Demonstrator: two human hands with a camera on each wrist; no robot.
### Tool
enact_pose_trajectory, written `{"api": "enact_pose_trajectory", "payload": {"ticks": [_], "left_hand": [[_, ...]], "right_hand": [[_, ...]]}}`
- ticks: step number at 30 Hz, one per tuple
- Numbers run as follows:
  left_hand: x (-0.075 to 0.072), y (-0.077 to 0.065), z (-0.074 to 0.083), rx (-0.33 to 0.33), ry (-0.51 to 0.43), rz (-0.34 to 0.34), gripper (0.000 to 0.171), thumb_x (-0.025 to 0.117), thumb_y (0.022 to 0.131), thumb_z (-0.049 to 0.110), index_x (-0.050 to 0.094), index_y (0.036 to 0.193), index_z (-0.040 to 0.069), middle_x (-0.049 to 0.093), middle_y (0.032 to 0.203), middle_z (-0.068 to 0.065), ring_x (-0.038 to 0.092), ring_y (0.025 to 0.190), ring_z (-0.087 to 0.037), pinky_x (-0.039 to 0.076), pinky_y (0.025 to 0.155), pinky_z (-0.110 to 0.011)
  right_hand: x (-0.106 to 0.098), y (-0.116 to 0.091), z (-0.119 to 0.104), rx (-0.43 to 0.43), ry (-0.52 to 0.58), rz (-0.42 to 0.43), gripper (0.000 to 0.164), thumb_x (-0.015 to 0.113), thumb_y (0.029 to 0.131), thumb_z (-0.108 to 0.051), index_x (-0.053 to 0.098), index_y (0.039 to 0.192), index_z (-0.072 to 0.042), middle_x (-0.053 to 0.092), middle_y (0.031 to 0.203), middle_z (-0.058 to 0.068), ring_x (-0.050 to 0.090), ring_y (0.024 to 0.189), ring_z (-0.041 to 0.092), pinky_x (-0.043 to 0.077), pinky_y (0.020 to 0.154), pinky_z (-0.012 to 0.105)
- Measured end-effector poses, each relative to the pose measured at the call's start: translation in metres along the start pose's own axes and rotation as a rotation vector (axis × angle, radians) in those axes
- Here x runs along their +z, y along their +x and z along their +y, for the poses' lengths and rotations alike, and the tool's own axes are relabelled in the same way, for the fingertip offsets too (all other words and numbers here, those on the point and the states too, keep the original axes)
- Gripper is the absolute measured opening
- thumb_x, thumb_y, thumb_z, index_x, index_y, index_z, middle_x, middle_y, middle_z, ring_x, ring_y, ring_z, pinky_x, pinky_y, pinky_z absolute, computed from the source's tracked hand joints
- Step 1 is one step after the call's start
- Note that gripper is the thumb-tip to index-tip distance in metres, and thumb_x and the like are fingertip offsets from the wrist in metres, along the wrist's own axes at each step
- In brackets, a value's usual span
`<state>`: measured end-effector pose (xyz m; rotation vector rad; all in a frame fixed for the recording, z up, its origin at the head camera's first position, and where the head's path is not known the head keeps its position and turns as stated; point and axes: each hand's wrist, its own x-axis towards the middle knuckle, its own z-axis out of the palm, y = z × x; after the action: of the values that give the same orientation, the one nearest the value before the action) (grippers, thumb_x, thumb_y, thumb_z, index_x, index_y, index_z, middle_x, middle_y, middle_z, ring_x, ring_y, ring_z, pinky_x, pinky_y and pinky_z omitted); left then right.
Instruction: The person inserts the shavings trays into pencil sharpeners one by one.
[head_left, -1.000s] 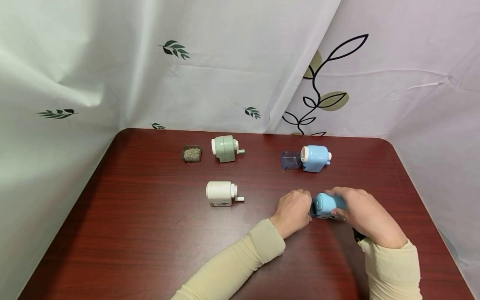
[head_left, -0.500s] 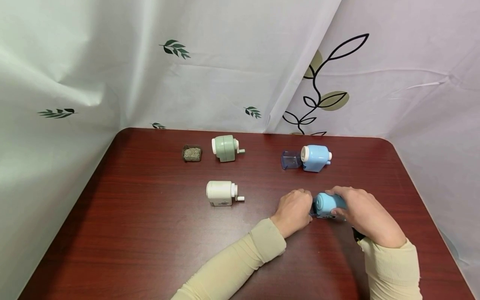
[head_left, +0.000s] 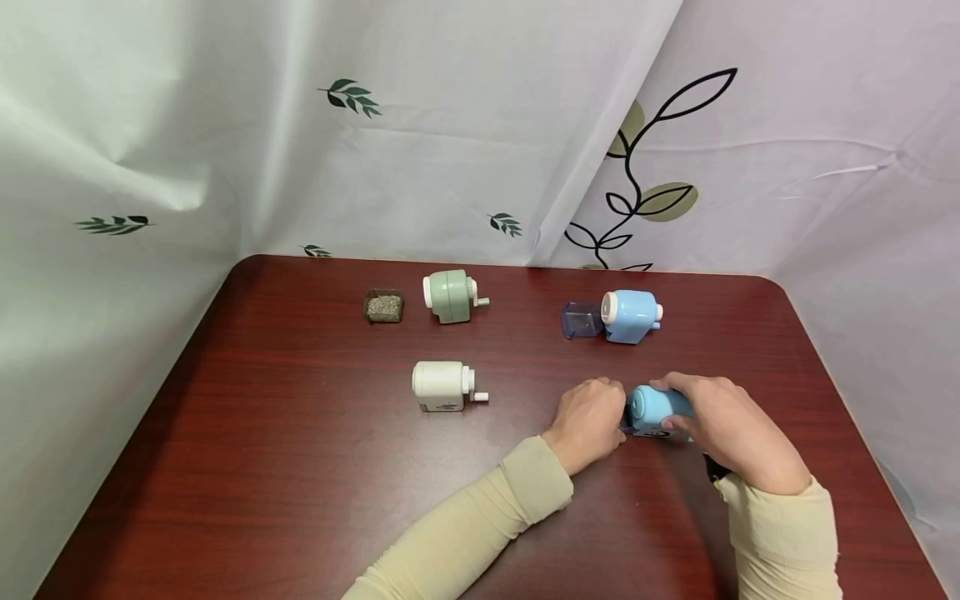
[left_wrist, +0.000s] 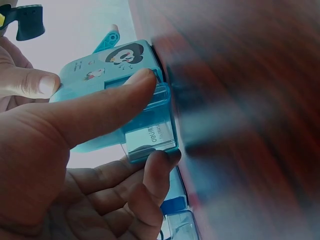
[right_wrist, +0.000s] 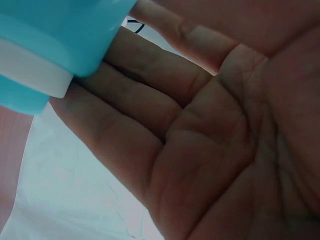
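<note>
A turquoise hand-crank pencil sharpener with a panda print stands on the table at the right. My right hand grips its body from the right, thumb on the near side and fingers over the far side. At the sharpener's left end, my left hand pinches the translucent blue shavings drawer between thumb and fingers. In the left wrist view the drawer sticks partly out of the body, and its crank points away from my left hand. The right wrist view shows one end of the body against my fingers.
Behind stands a light blue sharpener with a clear blue drawer at its left. Further left are a green sharpener, a small drawer of shavings and a white sharpener. White curtains border the table.
</note>
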<state>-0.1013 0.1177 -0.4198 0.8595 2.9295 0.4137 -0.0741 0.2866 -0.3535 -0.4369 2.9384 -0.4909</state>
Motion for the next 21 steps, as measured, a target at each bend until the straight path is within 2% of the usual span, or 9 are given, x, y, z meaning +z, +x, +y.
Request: {"api": "enact_pose_trajectory", "payload": {"ticks": [9,13,21], "left_hand": [[-0.0002,0.0027,0.0000,-0.010,-0.020,-0.023,0.033,0.090,0.075,0.034,0.071,0.094,0.015,0.066,0.087,0.004,0.066,0.080,-0.012,0.055,0.065,-0.026],[-0.0010,0.0035,0.0006,-0.004,-0.028,-0.024,0.033,0.090,0.076,0.033,0.072,0.096,0.015,0.067,0.088,0.004,0.066,0.082,-0.012,0.055,0.065,-0.026],[-0.0001,0.0041,0.0030,-0.001,-0.020,-0.022,0.033,0.090,0.075,0.032,0.072,0.098,0.015,0.068,0.090,0.004,0.066,0.082,-0.011,0.055,0.067,-0.025]], "right_hand": [[-0.0006,0.0012,-0.0013,0.004,0.005,-0.018,0.035,0.086,0.077,-0.008,0.070,0.107,-0.009,0.068,0.089,0.000,0.057,0.073,0.016,0.048,0.064,0.037],[-0.0012,0.0003,-0.0021,0.000,0.004,0.001,0.034,0.086,0.076,-0.006,0.071,0.107,-0.010,0.068,0.089,-0.001,0.056,0.073,0.017,0.047,0.065,0.037],[-0.0011,0.0002,-0.0004,0.007,0.012,-0.004,0.038,0.086,0.075,-0.005,0.071,0.110,-0.006,0.070,0.095,0.004,0.060,0.075,0.019,0.048,0.066,0.039]]}}
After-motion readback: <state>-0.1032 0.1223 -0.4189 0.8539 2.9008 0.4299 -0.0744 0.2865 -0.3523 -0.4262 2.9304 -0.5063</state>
